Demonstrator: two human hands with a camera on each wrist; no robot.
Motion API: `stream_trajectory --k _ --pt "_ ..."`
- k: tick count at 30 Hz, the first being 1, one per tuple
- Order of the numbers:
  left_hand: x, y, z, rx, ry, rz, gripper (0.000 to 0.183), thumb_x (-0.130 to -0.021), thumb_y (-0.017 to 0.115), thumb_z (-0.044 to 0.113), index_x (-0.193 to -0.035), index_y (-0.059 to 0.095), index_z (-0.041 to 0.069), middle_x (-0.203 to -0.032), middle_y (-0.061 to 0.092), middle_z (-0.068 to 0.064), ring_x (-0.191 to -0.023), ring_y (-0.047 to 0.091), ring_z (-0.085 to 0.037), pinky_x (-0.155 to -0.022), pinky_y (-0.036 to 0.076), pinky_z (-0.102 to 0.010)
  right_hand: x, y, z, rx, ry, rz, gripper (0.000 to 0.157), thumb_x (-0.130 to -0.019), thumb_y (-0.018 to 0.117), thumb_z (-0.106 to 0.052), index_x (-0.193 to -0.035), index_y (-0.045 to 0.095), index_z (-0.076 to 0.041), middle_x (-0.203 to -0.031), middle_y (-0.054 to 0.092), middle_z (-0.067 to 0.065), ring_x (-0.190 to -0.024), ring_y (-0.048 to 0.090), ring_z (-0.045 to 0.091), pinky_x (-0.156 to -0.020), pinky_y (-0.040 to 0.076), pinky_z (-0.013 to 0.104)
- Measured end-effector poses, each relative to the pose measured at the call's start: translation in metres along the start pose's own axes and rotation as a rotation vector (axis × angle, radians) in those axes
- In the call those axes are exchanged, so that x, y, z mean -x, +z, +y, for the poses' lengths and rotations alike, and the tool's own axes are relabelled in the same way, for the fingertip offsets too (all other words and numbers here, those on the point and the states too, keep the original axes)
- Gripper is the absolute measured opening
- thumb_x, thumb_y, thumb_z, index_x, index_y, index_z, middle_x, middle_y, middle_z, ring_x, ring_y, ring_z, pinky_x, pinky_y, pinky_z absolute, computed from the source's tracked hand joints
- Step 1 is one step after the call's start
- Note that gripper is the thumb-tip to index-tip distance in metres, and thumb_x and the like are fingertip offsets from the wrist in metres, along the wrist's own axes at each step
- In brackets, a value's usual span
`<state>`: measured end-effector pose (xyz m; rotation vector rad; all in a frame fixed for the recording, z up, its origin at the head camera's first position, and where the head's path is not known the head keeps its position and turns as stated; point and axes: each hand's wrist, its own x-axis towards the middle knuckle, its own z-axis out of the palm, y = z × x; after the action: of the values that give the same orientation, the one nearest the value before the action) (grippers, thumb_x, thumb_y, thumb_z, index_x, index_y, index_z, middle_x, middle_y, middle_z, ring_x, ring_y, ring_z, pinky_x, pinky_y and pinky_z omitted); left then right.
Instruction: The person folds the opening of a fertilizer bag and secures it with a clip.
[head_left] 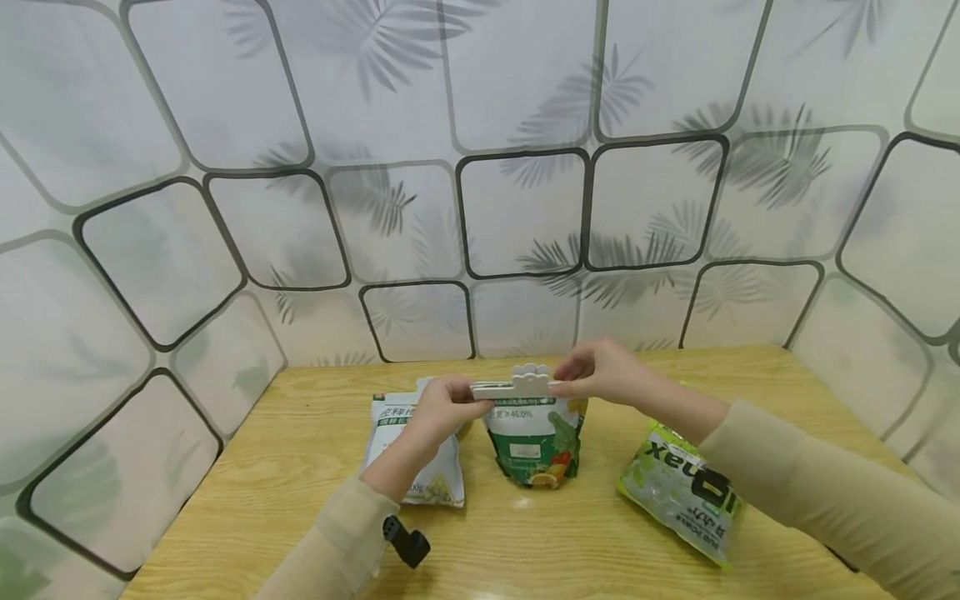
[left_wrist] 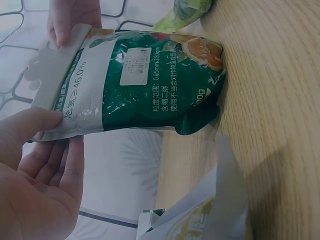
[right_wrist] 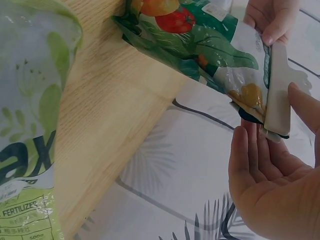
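A green-and-white fertilizer bag (head_left: pixel 528 446) with vegetable and fruit pictures stands upright on the table, between my hands. Across its top edge lies a white sealing clip (head_left: pixel 531 385) with a scalloped handle. My left hand (head_left: pixel 450 404) pinches the bag's left top corner at the clip's end; in the left wrist view its thumb is on the front and its fingers are behind. At the other end, my right hand (head_left: pixel 603 375) holds the clip, thumb against it near the handle and fingers behind, as the right wrist view shows.
A white-and-green bag (head_left: pixel 442 471) stands at the left, partly behind my left arm. To the right, a lime-green and grey fertilizer bag (head_left: pixel 678 492) lies by my right forearm. A patterned curtain (head_left: pixel 517 217) closes off the back of the wooden table (head_left: pixel 300 467).
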<state>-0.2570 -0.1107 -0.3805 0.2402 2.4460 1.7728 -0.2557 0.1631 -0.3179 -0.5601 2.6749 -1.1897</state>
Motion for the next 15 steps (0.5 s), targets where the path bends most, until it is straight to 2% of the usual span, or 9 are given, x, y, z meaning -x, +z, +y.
stream_trajectory --k 6,10,15 --pt "0.0 -0.001 -0.001 0.007 0.004 -0.015 0.012 -0.096 0.078 0.007 -0.107 0.081 0.002 -0.103 0.081 -0.009 -0.086 0.065 -0.012 -0.083 0.054 -0.041 0.005 -0.001 0.003 0.03 0.02 0.0 0.029 -0.096 0.082 -0.024 -0.113 0.078 -0.001 -0.108 0.079 0.014 -0.097 0.074 0.022 -0.086 0.063 0.042" --pt "0.0 -0.001 -0.001 0.011 0.005 -0.021 0.012 -0.096 0.078 0.007 -0.107 0.081 0.002 -0.103 0.081 -0.008 -0.085 0.064 -0.012 -0.081 0.052 -0.039 0.007 -0.001 0.006 0.052 0.044 -0.005 0.032 -0.095 0.082 -0.026 -0.116 0.078 -0.002 -0.113 0.079 0.015 -0.103 0.073 0.026 -0.089 0.063 0.046" --pt "-0.001 -0.002 -0.002 0.017 0.008 -0.03 0.013 -0.096 0.078 0.008 -0.108 0.081 0.002 -0.102 0.081 -0.006 -0.083 0.062 -0.011 -0.079 0.051 -0.037 0.009 0.0 0.011 0.058 0.058 0.004 0.037 -0.094 0.084 -0.029 -0.118 0.077 -0.002 -0.114 0.079 0.015 -0.101 0.071 0.024 -0.088 0.063 0.044"
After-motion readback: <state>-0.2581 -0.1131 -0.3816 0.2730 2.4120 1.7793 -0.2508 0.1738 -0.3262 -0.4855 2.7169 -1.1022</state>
